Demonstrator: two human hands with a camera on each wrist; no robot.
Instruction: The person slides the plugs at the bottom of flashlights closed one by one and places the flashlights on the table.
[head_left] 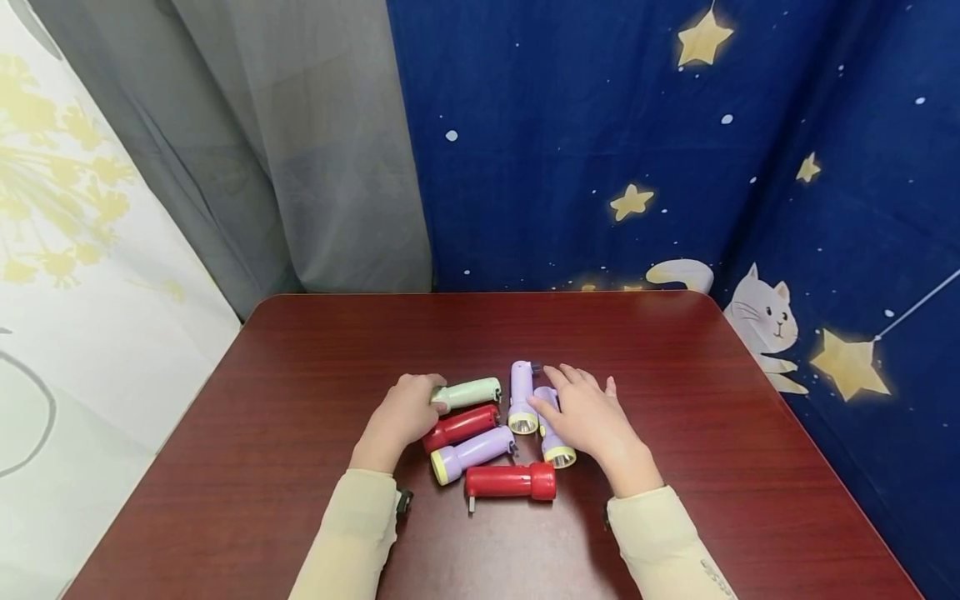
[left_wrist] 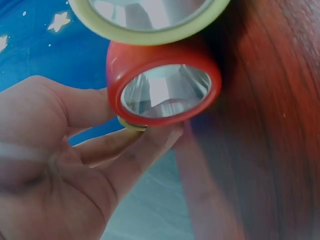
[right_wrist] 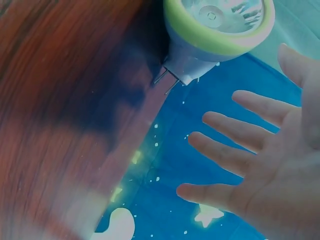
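My left hand (head_left: 401, 414) grips the lens end of a pale green flashlight (head_left: 472, 393), which lies at the back of a row on the table. Just in front of it is a red flashlight (head_left: 461, 427), its lens (left_wrist: 165, 92) facing the left wrist view. A purple flashlight (head_left: 474, 455) with a yellow rim follows, then another red flashlight (head_left: 510, 482) lying crosswise. My right hand (head_left: 588, 412), fingers spread, is over and beside a purple flashlight (head_left: 553, 433). Left of that stands out another purple flashlight (head_left: 522, 400). Two metal prongs (right_wrist: 172, 86) project from a purple flashlight in the right wrist view.
The flashlights lie on a dark red wooden table (head_left: 300, 500). A grey curtain (head_left: 337, 167) and a blue star-patterned curtain (head_left: 562, 167) hang behind its far edge. Pale patterned fabric (head_left: 90, 333) borders the left side.
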